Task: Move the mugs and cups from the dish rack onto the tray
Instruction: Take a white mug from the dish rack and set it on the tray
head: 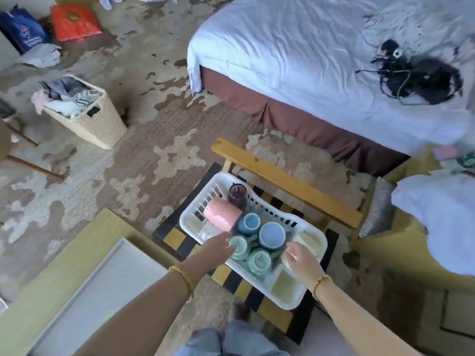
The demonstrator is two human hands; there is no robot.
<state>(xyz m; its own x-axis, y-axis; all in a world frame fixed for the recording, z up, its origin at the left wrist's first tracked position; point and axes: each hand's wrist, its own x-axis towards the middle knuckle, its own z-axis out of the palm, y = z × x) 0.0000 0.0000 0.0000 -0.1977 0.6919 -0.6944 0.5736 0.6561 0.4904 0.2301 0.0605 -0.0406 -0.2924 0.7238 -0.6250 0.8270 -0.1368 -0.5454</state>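
A bed (321, 47) with a white sheet fills the upper right. At lower left a white tray (102, 291) lies bare on a pale wooden surface. On a chequered yellow-and-black seat sits the white dish rack (290, 301), holding a pink mug (222, 214) on its side, a dark purple glass (237, 196), two blue mugs (272, 235) and two mint-green mugs (259, 260) upside down. Print on the mug bases is too blurred to read. The left hand (218, 246) touches a green mug, fingers loosely open; the right hand (299, 255) hovers beside the rack, fingers curled, gripping nothing.
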